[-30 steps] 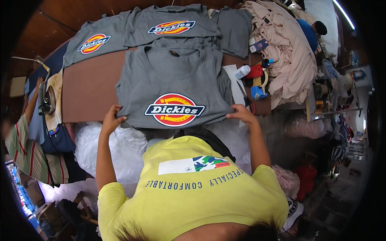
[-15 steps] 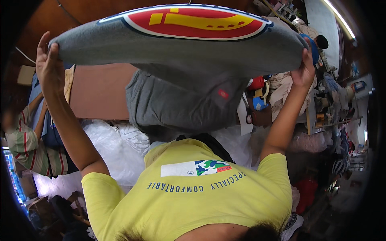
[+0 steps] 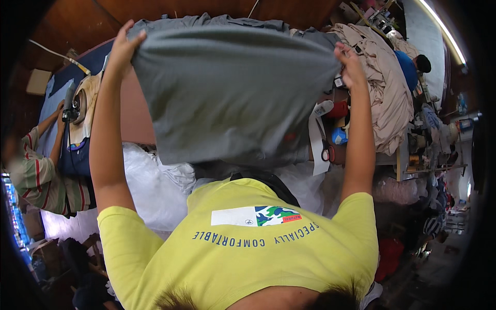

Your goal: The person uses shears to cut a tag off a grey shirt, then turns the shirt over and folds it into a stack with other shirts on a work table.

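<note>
A grey T-shirt is stretched wide in front of me, its near part hanging down over the brown board. My left hand pinches its far left corner between thumb and fingers. At the right edge of the cloth, my right hand is closed on the other corner. Both arms reach far forward. The printed side is turned out of sight, and a faint red spot shows low on the right of the cloth. Bunched grey fabric lies along the far edge; I cannot tell whether it is the same garment.
Scissors lie on a white strip at the right, beside a red object. Beyond is a heap of beige cloth. Clear plastic bags sit near my left. At the far left, a co-worker's hand holds an iron.
The shirt has swung down and away, so its red and yellow print no longer shows. Both hands have come closer together, and the grey garment on the board is now covered.
</note>
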{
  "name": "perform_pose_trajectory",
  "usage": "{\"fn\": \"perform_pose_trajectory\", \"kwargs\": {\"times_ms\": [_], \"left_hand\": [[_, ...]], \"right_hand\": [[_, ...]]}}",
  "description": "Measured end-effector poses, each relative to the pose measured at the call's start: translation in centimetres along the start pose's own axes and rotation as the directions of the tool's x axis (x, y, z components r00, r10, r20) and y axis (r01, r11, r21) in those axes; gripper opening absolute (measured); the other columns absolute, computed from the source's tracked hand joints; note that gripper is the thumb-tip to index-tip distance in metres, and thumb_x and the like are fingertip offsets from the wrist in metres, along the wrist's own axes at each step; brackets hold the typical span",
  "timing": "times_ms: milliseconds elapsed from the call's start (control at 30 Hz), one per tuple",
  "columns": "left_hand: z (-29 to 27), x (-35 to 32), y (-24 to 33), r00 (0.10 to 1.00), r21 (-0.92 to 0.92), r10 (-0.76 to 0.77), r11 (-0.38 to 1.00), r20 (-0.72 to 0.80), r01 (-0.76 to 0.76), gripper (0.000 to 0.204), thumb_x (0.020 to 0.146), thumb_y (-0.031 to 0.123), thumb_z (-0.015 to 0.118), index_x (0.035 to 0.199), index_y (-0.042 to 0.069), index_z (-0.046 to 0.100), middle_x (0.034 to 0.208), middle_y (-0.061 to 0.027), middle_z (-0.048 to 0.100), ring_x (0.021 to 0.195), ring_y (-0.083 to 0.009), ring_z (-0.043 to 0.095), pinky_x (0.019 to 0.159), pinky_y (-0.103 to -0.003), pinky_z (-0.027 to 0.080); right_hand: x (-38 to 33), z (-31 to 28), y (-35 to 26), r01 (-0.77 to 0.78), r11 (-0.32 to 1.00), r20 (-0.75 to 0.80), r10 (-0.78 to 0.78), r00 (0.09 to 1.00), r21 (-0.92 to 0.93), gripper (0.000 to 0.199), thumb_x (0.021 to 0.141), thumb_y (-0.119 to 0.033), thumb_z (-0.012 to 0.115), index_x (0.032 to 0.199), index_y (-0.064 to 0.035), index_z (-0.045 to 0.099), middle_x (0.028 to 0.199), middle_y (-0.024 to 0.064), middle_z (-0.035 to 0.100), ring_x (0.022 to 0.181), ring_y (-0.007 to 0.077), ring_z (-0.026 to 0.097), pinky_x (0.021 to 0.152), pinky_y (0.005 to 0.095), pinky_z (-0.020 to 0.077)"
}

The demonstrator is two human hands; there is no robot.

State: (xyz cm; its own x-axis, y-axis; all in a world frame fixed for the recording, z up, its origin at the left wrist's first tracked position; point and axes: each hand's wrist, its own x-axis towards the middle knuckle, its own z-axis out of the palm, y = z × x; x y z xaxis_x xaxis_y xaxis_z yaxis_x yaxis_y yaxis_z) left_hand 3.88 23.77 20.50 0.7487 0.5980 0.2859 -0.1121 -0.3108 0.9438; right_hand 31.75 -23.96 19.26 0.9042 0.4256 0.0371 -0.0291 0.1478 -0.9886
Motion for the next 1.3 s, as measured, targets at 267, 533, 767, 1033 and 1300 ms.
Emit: {"fn": "perform_pose_trajectory", "kwargs": {"times_ms": [267,533,767,1033,1300], "left_hand": [[-2.0,-2.8,6.4,0.998,0.022,-0.011,1.000,-0.060,0.013,0.064,0.080,0.022,0.066,0.131,0.001,0.034,0.099,-0.0110,0.057,0.089,-0.0123,0.056,0.072,-0.024,0.046],[-0.5,-21.7,-12.6,0.929,0.157,-0.367,0.916,-0.044,0.369,0.054,0.078,0.012,0.066,0.124,0.000,0.042,0.078,-0.0008,0.053,0.065,-0.0039,0.044,0.064,-0.018,0.037],[1.8,-28.8,-16.2,0.653,0.010,-0.750,0.656,-0.105,0.755,0.039,0.080,0.012,0.064,0.114,0.003,0.046,0.080,-0.0029,0.057,0.078,-0.0097,0.055,0.069,-0.025,0.044],[-1.6,-25.1,-8.4,0.716,-0.164,-0.698,0.707,-0.009,0.688,0.044,0.081,0.007,0.060,0.116,0.008,0.033,0.075,-0.0061,0.058,0.064,-0.0130,0.059,0.060,-0.024,0.051],[-10.7,-19.8,5.7,0.979,-0.005,0.194,0.981,-0.069,-0.195,0.031,0.069,-0.003,0.066,0.099,0.002,0.058,0.094,-0.0047,0.053,0.090,-0.0131,0.050,0.077,-0.024,0.040]], "right_hand": [[-2.3,-0.2,-3.2,0.204,0.977,-0.177,-0.212,0.961,-0.057,0.029,0.072,-0.015,0.073,0.092,-0.0069,0.054,0.085,0.0017,0.059,0.076,0.0118,0.056,0.068,0.0246,0.0442],[-17.1,-2.6,15.5,-0.377,0.875,-0.303,0.287,0.909,-0.304,0.040,0.073,-0.023,0.073,0.102,-0.0052,0.054,0.080,-0.0011,0.057,0.075,0.0079,0.050,0.070,0.0219,0.0381],[-23.8,-1.9,20.8,-0.426,0.837,-0.308,0.328,0.893,-0.345,0.018,0.078,-0.018,0.068,0.076,-0.0065,0.054,0.064,-0.0081,0.042,0.058,0.0026,0.038,0.053,0.0188,0.0296],[-23.1,-2.6,12.5,-0.685,0.726,-0.188,0.666,0.722,-0.058,0.017,0.082,-0.022,0.063,0.083,-0.0075,0.053,0.069,-0.0021,0.050,0.064,0.0115,0.057,0.053,0.0210,0.0435],[-19.0,1.0,-2.6,0.059,0.995,0.027,-0.061,0.998,0.075,0.034,0.085,-0.021,0.057,0.111,-0.0013,0.047,0.099,0.0148,0.060,0.077,0.0243,0.064,0.052,0.0328,0.0541]]}}
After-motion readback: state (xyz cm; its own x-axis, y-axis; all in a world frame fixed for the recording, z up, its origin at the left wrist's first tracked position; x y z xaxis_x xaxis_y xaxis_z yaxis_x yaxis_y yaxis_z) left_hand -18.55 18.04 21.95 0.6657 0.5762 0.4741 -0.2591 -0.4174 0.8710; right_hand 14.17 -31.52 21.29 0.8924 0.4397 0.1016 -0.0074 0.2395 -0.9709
